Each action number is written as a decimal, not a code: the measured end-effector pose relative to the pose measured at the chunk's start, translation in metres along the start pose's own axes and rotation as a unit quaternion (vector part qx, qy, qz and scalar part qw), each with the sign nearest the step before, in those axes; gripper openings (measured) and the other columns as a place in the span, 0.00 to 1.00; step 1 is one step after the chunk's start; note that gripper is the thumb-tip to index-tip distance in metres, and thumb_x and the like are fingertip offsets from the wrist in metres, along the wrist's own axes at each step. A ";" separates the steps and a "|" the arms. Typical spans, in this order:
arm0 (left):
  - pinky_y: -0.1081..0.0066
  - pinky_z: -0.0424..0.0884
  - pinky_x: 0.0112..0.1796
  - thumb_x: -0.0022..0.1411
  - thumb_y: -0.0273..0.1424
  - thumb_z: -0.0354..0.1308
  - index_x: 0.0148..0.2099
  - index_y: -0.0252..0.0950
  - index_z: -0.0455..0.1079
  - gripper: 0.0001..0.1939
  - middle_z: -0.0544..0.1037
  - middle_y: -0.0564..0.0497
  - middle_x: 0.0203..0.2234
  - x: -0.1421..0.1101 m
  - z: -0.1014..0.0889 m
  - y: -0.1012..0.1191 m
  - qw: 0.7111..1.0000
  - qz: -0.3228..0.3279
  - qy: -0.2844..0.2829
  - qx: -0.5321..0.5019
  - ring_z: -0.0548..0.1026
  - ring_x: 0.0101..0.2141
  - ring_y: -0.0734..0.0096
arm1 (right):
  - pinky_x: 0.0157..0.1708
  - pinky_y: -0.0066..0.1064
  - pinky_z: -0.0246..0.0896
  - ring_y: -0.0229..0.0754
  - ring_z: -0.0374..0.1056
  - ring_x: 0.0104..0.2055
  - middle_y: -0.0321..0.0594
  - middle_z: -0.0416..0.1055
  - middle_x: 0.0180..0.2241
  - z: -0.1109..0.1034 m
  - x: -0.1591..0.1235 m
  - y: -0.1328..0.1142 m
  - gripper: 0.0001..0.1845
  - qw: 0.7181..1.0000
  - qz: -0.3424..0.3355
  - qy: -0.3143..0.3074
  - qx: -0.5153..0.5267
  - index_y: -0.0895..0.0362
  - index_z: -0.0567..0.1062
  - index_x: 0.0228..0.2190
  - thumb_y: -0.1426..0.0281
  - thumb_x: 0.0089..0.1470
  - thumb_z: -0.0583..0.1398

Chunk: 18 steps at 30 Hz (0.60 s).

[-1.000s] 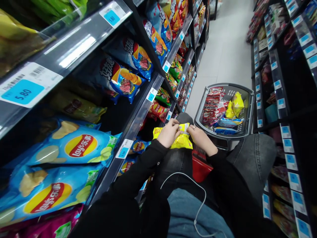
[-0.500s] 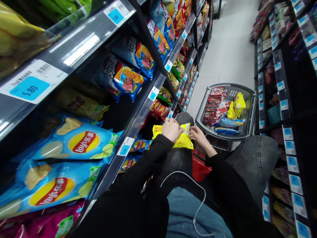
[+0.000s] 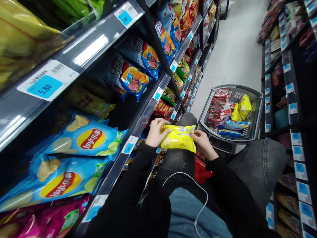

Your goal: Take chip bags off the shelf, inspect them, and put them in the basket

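A small yellow snack bag (image 3: 178, 138) lies across my knee, its printed back and barcode label facing up. My left hand (image 3: 157, 133) grips its left end, thumb on top of the wrapper. At the bag's right end, my right hand (image 3: 201, 141) pinches the edge between thumb and fingers. Just beyond my hands stands a grey shopping basket (image 3: 259, 109) on the floor. Inside it are red-and-white packets (image 3: 218, 107), yellow bags (image 3: 244, 107) and blue packets (image 3: 234, 125).
Shelves of chip bags rise close on my left, with blue Lay's bags (image 3: 90, 138) nearest and a shelf edge (image 3: 143, 120) beside my left arm. Another shelf rack (image 3: 288, 82) lines the right. A red object (image 3: 203, 170) sits between my legs. Tiled floor (image 3: 235, 49) runs ahead.
My left hand has slid left to the bag's end, uncovering its middle. My right hand came off the right edge, then took hold of it again. The view has shifted slightly left.
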<state>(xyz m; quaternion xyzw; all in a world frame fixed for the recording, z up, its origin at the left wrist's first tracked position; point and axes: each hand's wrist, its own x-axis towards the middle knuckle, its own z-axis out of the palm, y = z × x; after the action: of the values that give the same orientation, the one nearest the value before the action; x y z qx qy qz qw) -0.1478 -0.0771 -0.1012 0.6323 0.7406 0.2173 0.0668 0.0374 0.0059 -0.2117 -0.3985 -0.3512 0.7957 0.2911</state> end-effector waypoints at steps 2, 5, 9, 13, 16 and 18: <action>0.55 0.64 0.49 0.56 0.36 0.57 0.44 0.37 0.71 0.14 0.70 0.45 0.43 -0.020 -0.008 -0.018 0.999 -0.039 0.022 -0.016 0.68 0.46 0.59 | 0.24 0.27 0.59 0.36 0.66 0.25 0.35 0.71 0.22 -0.001 0.000 -0.001 0.20 0.999 0.016 -0.020 0.020 0.58 0.70 0.22 0.63 0.25 0.70; 0.57 0.66 0.49 0.56 0.36 0.58 0.44 0.39 0.72 0.14 0.68 0.44 0.50 -0.042 -0.010 -0.029 0.998 -0.022 0.041 -0.034 0.68 0.48 0.59 | 0.27 0.28 0.60 0.37 0.67 0.26 0.36 0.72 0.24 -0.003 0.000 -0.001 0.18 0.999 0.020 -0.048 0.017 0.57 0.71 0.24 0.63 0.27 0.69; 0.56 0.62 0.54 0.57 0.34 0.58 0.39 0.38 0.75 0.09 0.73 0.47 0.47 -0.035 -0.007 -0.021 0.993 0.109 0.036 -0.010 0.63 0.55 0.58 | 0.25 0.27 0.59 0.36 0.66 0.26 0.35 0.71 0.24 -0.006 0.003 0.000 0.18 0.998 -0.004 -0.059 -0.015 0.57 0.71 0.24 0.63 0.29 0.69; 0.59 0.65 0.52 0.60 0.37 0.55 0.42 0.36 0.73 0.13 0.76 0.46 0.44 -0.008 -0.008 -0.013 0.978 0.197 -0.061 0.016 0.69 0.51 0.62 | 0.24 0.27 0.58 0.34 0.63 0.24 0.34 0.69 0.23 -0.010 0.005 0.000 0.20 0.996 -0.040 -0.067 -0.050 0.57 0.70 0.24 0.60 0.31 0.69; 0.66 0.69 0.46 0.63 0.37 0.51 0.42 0.36 0.72 0.13 0.78 0.48 0.40 0.003 -0.008 -0.013 0.963 0.239 -0.101 0.077 0.74 0.42 0.68 | 0.23 0.27 0.57 0.34 0.62 0.23 0.34 0.69 0.23 -0.012 0.005 -0.002 0.21 0.994 -0.058 -0.064 -0.066 0.57 0.70 0.23 0.58 0.30 0.69; 0.68 0.70 0.43 0.65 0.35 0.48 0.42 0.35 0.72 0.13 0.77 0.48 0.40 0.005 -0.007 -0.013 0.950 0.268 -0.109 0.121 0.74 0.41 0.69 | 0.23 0.27 0.57 0.34 0.62 0.23 0.34 0.68 0.23 -0.013 0.005 -0.003 0.21 0.993 -0.066 -0.065 -0.075 0.57 0.70 0.23 0.58 0.30 0.69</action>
<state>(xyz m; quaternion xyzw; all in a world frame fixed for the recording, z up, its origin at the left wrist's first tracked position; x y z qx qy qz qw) -0.1633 -0.0749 -0.0997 0.8307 0.5528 0.0659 0.0091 0.0462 0.0159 -0.2175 -0.3427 -0.4533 0.7704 0.2890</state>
